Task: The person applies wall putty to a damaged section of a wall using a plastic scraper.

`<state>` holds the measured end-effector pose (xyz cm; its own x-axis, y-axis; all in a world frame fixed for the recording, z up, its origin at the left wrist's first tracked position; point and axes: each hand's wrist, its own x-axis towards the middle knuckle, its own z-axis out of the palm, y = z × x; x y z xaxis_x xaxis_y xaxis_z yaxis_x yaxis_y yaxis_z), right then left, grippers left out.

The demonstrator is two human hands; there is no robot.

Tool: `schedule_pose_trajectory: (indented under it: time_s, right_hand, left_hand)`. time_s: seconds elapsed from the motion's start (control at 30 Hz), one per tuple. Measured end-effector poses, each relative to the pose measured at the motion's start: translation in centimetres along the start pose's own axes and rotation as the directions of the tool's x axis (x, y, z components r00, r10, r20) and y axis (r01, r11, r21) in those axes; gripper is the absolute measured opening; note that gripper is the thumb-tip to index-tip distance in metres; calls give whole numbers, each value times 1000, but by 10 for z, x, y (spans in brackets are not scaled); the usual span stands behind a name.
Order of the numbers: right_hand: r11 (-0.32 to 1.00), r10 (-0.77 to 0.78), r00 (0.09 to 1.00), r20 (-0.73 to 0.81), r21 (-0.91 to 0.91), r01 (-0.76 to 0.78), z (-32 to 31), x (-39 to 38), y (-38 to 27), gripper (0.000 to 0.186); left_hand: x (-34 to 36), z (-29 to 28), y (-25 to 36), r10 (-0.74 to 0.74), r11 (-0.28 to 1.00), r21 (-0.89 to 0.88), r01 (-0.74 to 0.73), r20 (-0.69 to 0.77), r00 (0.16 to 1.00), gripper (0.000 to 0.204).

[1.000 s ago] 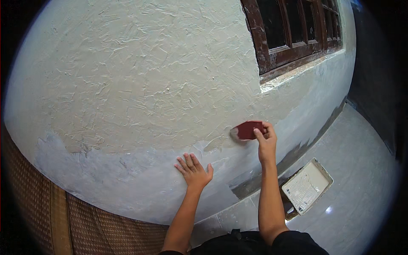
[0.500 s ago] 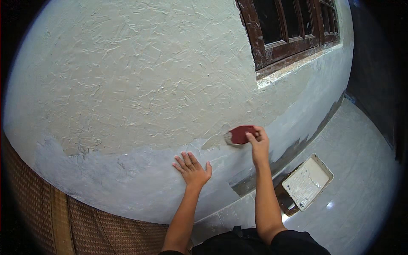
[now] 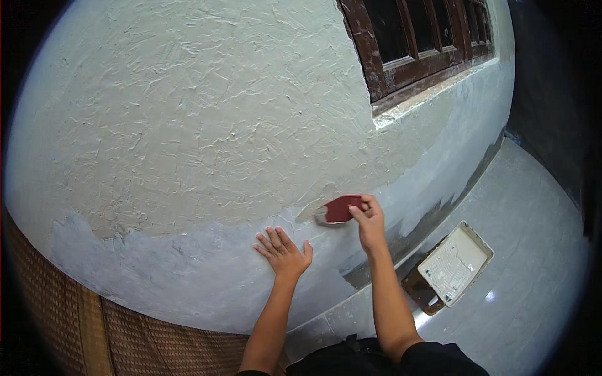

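Pinching a dark red scraper [image 3: 342, 208] flat to the wall [image 3: 188, 138] where rough plaster met the smooth lower band, right hand [image 3: 370, 222] was mid-smoothing; left hand [image 3: 282, 252] braced, fingers spread; next stroke likely needed steady pressure.

Against the wall [image 3: 207, 125]: window [image 3: 414, 44] upper right, tray [image 3: 454, 263] on floor [image 3: 527, 250] at its foot, mat [image 3: 125, 338] lower left.

A pale tiled floor [image 3: 533, 263] is seen at the foot of a plastered wall [image 3: 207, 125]. A shallow rectangular tray [image 3: 456, 263], white inside with a brown rim, is set flat on the floor, close beside the wall's base.
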<state>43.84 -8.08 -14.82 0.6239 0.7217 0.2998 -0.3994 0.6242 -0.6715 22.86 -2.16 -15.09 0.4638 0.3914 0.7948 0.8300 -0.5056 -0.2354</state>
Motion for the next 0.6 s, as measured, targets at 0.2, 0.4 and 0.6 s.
schedule_pose_trajectory:
  time_s: [0.2,0.4,0.6]
  right_hand:
    - [996,-22,981,-192,85,39,-8,4,-9,29]
    - [993,65,996,-57,106,-59,27,-15,2,30]
    - [984,42,987,-153,176,-14,-5,-15,2,28]
  left_hand:
    - [1,4,-4,-4,1000,9,4,6,1000,116]
    - [-1,1,-3,1,1000,16,-1,5,1000,115]
    - [-2,4,-2,-9,1000,24,10,-4,1000,116]
